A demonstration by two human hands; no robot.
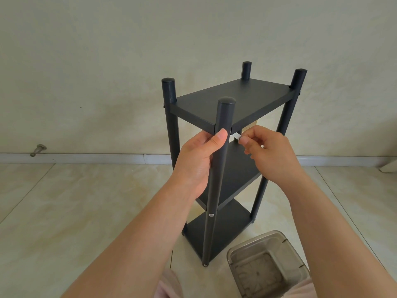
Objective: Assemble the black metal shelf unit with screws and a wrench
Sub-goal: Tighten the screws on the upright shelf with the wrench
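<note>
— Steadying the near post [221,151] with the left hand [197,162], is that right?

— Yes: its fingers wrap round the post just under the top shelf [229,102], thumb [221,135] on the near side. The right hand [270,155] sits just beside it, past the post, pinching a small pale tool [236,137] — the wrench, I'd judge — between thumb and fingertips, its tip aimed at the post where the shelf corner meets it.

— And the shelf unit [227,168] itself?

— Upright on the floor between the forearms, all three shelves seated between four posts. A screw head [211,215] shows lower on the near post, below the left wrist. The joint under the tool is hidden by the post, so I can't tell whether a screw is seated there.

— How should this be done well?

— Keep the left grip firm so the post doesn't twist away from the shelf edge. Hold the tool square to the screw's axis; tilted, it may slip. Turn in short strokes, re-seating each time, and stop once it feels snug rather than forcing thin metal.

— Anything nearby?

— A clear plastic container [268,265] sits below the right forearm, near the base; its contents aren't readable.
</note>
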